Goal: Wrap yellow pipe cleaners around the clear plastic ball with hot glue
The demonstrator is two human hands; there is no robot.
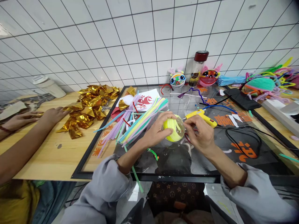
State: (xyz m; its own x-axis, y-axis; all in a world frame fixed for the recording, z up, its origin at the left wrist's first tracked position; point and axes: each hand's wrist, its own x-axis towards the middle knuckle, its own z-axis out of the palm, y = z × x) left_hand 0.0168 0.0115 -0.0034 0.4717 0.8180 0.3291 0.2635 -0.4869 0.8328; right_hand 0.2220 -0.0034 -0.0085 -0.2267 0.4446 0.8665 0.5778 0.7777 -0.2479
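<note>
My left hand (162,126) is wrapped round a clear ball (174,129), partly wound with fluffy yellow pipe cleaner. The ball is held above the black-framed glass board (140,178). On its right side, the fingertips of my right hand (201,130) are pinched together close to the ball's bare part. What they pinch, if anything, is too small to make out. Just behind my right hand is a yellow glue gun (211,121), its nozzle toward the ball. A bundle of pastel pipe cleaners (142,121) lies to the left of the ball.
At left, another person's hands (54,114) rest by crumpled gold foil (90,107). Two decorated animal-face balls (177,79) and a lidded bottle (198,68) stand by the tiled wall. A black cable (259,146) loops at right, near a black pouch (243,99) and piled pipe cleaners (263,84).
</note>
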